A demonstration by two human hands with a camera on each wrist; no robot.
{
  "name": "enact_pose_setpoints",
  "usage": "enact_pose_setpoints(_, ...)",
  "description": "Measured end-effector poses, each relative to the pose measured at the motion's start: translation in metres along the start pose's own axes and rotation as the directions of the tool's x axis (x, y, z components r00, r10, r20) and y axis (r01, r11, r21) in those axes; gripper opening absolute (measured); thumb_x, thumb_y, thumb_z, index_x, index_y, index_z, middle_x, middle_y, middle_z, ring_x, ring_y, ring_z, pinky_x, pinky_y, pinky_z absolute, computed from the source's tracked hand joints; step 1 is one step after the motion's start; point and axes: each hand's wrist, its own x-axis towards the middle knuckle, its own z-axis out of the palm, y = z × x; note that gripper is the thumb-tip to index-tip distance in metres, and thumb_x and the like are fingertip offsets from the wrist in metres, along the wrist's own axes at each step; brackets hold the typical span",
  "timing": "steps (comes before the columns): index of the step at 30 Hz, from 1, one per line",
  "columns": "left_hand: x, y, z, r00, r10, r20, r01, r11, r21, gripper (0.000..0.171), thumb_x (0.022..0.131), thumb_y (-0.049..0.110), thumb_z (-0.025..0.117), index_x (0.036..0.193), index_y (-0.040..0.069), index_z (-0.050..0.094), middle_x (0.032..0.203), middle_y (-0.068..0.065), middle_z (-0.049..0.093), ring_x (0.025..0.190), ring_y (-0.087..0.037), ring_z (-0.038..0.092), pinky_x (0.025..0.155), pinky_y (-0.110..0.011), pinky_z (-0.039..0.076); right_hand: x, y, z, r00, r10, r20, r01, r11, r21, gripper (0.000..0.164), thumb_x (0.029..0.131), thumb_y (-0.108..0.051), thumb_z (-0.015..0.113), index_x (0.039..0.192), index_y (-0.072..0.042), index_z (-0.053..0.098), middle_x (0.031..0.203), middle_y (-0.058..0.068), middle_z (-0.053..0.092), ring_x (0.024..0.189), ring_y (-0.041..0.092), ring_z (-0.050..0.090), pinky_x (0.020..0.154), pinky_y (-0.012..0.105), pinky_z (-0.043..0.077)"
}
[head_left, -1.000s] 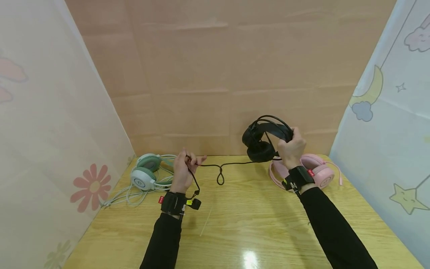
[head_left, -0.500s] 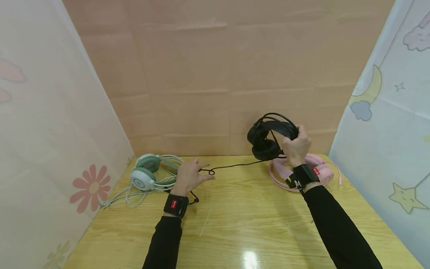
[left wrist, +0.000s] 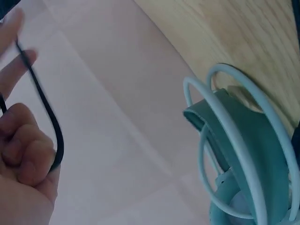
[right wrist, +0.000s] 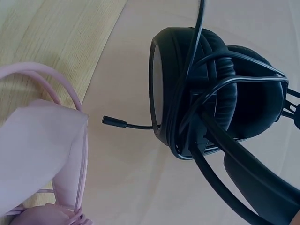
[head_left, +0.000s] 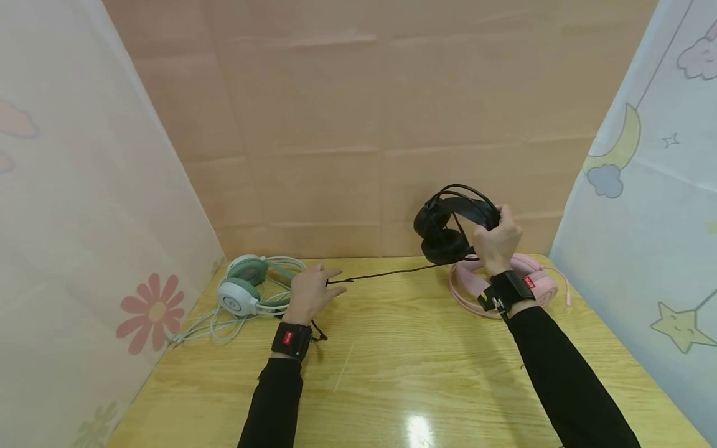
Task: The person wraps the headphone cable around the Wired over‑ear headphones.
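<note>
In the head view, my right hand (head_left: pixel 497 241) grips a black headset (head_left: pixel 442 246) by its headband, above the table's back right. Its ear cups hang to the left, and its microphone (right wrist: pixel 115 122) sticks out in the right wrist view. From it a black cable (head_left: pixel 392 272) runs nearly straight to my left hand (head_left: pixel 307 292), with a small kink near the fingers. The left wrist view shows the lower fingers curled round the cable (left wrist: pixel 47 105), while the thumb and index finger stand apart. A further piece of cable hangs below the left hand.
White-and-green headphones (head_left: pixel 238 297) lie with their coiled cable on the table (head_left: pixel 392 373), just left of my left hand. A pink headset (head_left: pixel 542 289) lies below and behind my right hand. Brown paper (head_left: pixel 313 155) covers the back wall, and printed sheets line both sides.
The cable's hanging loop has drawn up into a small kink, and the cable is straighter. My left hand has turned over. My right hand has moved slightly right and up with the headset.
</note>
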Motion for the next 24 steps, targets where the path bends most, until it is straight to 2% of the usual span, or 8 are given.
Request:
enact_pose_setpoints(6, 0.003, -0.006, 0.005, 0.995, -0.069, -0.076, 0.061, 0.993, -0.096, 0.024, 0.097, 0.038, 0.061, 0.088, 0.018, 0.073, 0.071, 0.001, 0.042, 0.049, -0.011, 0.034, 0.043, -0.024, 0.027, -0.001, 0.001, 0.002, 1.0, 0.004, 0.004, -0.004, 1.0, 0.004, 0.024, 0.074, -0.007, 0.052, 0.094, 0.001, 0.063, 0.074, 0.018, 0.063, 0.06, 0.018, 0.049, 0.053, 0.018, 0.032)
enact_pose_setpoints(9, 0.007, -0.009, 0.008, 0.986, -0.154, -0.059, 0.124, 0.927, -0.354, 0.036, 0.106, 0.033, 0.044, 0.082, 0.01, 0.057, 0.084, -0.008, 0.045, 0.06, -0.018, 0.039, 0.053, -0.029, 0.034, -0.002, 0.001, 0.003, 1.0, -0.014, 0.007, 0.014, 1.0, 0.015, 0.025, 0.073, -0.008, 0.052, 0.094, 0.001, 0.063, 0.073, 0.019, 0.063, 0.058, 0.017, 0.048, 0.052, 0.018, 0.032)
enact_pose_setpoints(12, 0.009, -0.011, 0.007, 0.957, -0.288, 0.026, 0.227, 0.693, -0.685, 0.041, 0.108, 0.035, 0.034, 0.087, 0.004, 0.052, 0.109, -0.011, 0.051, 0.08, -0.025, 0.049, 0.069, -0.034, 0.04, -0.005, 0.002, 0.003, 1.0, -0.018, 0.008, 0.017, 0.999, 0.029, 0.027, 0.072, -0.01, 0.052, 0.094, 0.0, 0.063, 0.073, 0.018, 0.062, 0.057, 0.018, 0.046, 0.051, 0.018, 0.031)
enact_pose_setpoints(15, 0.01, -0.009, 0.004, 0.929, -0.345, 0.132, 0.227, 0.253, -0.94, 0.046, 0.108, 0.036, 0.034, 0.118, -0.003, 0.057, 0.132, -0.01, 0.052, 0.109, -0.029, 0.053, 0.09, -0.039, 0.044, -0.006, 0.004, 0.003, 1.0, -0.005, 0.009, 0.004, 0.999, 0.035, 0.026, 0.072, -0.009, 0.052, 0.094, -0.001, 0.063, 0.074, 0.017, 0.061, 0.059, 0.021, 0.047, 0.052, 0.02, 0.031)
enact_pose_setpoints(19, 0.013, -0.003, 0.0, 0.919, -0.329, 0.22, 0.104, -0.335, -0.936, 0.043, 0.107, 0.03, 0.04, 0.123, -0.007, 0.056, 0.121, -0.011, 0.063, 0.116, -0.026, 0.059, 0.11, -0.041, 0.04, -0.008, 0.002, 0.004, 1.0, 0.005, 0.012, -0.006, 0.999, 0.043, 0.025, 0.073, -0.008, 0.051, 0.094, 0.0, 0.062, 0.076, 0.019, 0.062, 0.063, 0.024, 0.048, 0.054, 0.022, 0.032)
enact_pose_setpoints(21, 0.014, 0.0, -0.001, 0.921, -0.327, 0.213, 0.064, -0.41, -0.91, 0.034, 0.108, 0.027, 0.04, 0.103, -0.002, 0.057, 0.099, -0.008, 0.064, 0.1, -0.022, 0.064, 0.106, -0.039, 0.044, -0.008, 0.0, 0.005, 1.0, 0.016, 0.013, -0.016, 0.999, 0.051, 0.025, 0.073, -0.008, 0.05, 0.094, 0.0, 0.062, 0.076, 0.019, 0.061, 0.063, 0.024, 0.047, 0.055, 0.022, 0.031)
enact_pose_setpoints(22, 0.014, 0.002, -0.001, 0.919, -0.337, 0.206, 0.06, -0.397, -0.916, 0.032, 0.107, 0.028, 0.041, 0.091, 0.002, 0.053, 0.087, -0.005, 0.06, 0.088, -0.019, 0.064, 0.1, -0.036, 0.049, -0.008, 0.0, 0.006, 1.0, 0.021, 0.011, -0.022, 0.998, 0.053, 0.026, 0.073, -0.008, 0.05, 0.094, 0.0, 0.062, 0.075, 0.019, 0.06, 0.063, 0.024, 0.047, 0.055, 0.023, 0.031)
enact_pose_setpoints(24, 0.014, 0.006, 0.0, 0.924, -0.347, 0.162, 0.079, -0.24, -0.968, 0.033, 0.106, 0.029, 0.044, 0.08, 0.009, 0.04, 0.073, 0.0, 0.046, 0.069, -0.012, 0.054, 0.082, -0.027, 0.051, -0.008, -0.003, 0.006, 1.0, 0.03, 0.008, -0.03, 0.997, 0.066, 0.025, 0.074, -0.008, 0.05, 0.094, 0.0, 0.062, 0.075, 0.017, 0.059, 0.063, 0.024, 0.046, 0.055, 0.022, 0.031)
